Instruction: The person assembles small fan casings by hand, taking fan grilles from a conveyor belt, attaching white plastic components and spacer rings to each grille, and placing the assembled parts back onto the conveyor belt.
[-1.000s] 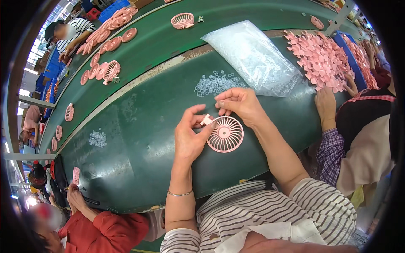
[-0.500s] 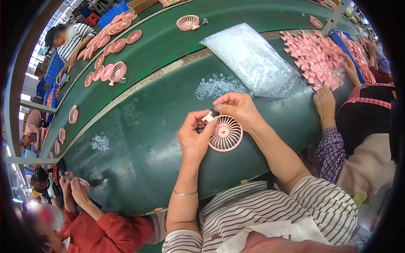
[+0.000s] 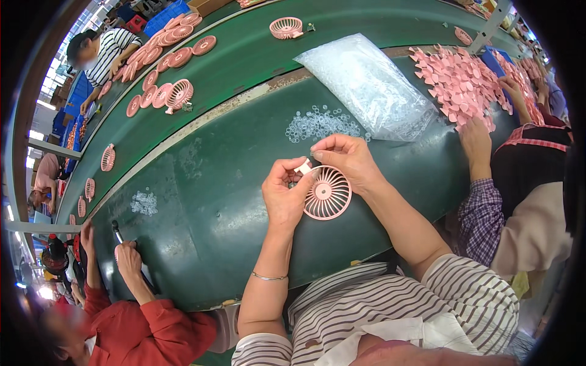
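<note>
A round pink fan grille [image 3: 328, 194] with curved ribs is held over the green work surface. My left hand [image 3: 284, 190] is closed on its left edge, thumb against the rim, with a small pale block-shaped part [image 3: 303, 166] showing between the fingertips. My right hand [image 3: 349, 160] lies over the grille's upper right edge, thumb and forefinger pinched together close to the pale part. What these fingertips hold, if anything, is too small to make out. Just beyond my hands lies a scatter of small clear rings [image 3: 318, 124].
A clear plastic bag [image 3: 372, 88] of small clear pieces lies beyond the rings. Pink fan blades [image 3: 455, 82] are heaped at right, beside a co-worker's hand [image 3: 476, 143]. More grilles [image 3: 179, 93] lie on the far belt [image 3: 238, 64]. A red-sleeved co-worker [image 3: 152, 329] works at left.
The grilles on the far belt have shifted, the upper ones to the right. The red-sleeved co-worker's hands have moved apart. My own hands and the grille have barely moved.
</note>
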The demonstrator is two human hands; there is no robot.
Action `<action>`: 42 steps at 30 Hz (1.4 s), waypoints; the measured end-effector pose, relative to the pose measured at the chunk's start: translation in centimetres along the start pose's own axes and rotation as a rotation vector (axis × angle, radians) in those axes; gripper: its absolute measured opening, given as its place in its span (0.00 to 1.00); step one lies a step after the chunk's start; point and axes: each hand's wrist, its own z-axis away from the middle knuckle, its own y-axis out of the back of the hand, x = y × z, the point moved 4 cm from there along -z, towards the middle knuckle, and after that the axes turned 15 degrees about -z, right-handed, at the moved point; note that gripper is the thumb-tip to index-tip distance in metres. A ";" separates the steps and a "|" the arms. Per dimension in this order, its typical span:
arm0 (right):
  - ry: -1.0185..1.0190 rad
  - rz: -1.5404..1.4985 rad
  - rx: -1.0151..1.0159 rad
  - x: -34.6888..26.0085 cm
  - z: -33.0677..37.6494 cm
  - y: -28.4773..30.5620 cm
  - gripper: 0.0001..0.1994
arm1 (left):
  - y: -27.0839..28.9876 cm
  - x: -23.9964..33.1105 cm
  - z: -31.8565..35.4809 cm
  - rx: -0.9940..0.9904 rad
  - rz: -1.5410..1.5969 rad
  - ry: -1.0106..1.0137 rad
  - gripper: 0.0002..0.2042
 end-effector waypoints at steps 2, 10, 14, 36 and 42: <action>-0.001 0.010 -0.015 0.2 0.1 0.2 0.07 | 0.0 -0.2 0.1 -0.004 -0.010 -0.032 0.12; -0.004 0.038 -0.037 0.6 0.9 -0.2 0.07 | 0.9 0.1 1.0 0.082 -0.245 -0.134 0.17; 0.003 0.060 -0.061 0.6 1.5 -0.8 0.07 | 1.1 0.6 1.3 0.071 -0.282 -0.165 0.15; 0.214 0.326 -0.267 1.8 1.0 -2.4 0.10 | 3.1 0.6 -0.4 0.136 -0.285 -0.216 0.15; 0.550 0.562 -0.284 1.1 2.3 -3.2 0.09 | 3.9 0.6 0.4 0.121 -0.352 -0.272 0.13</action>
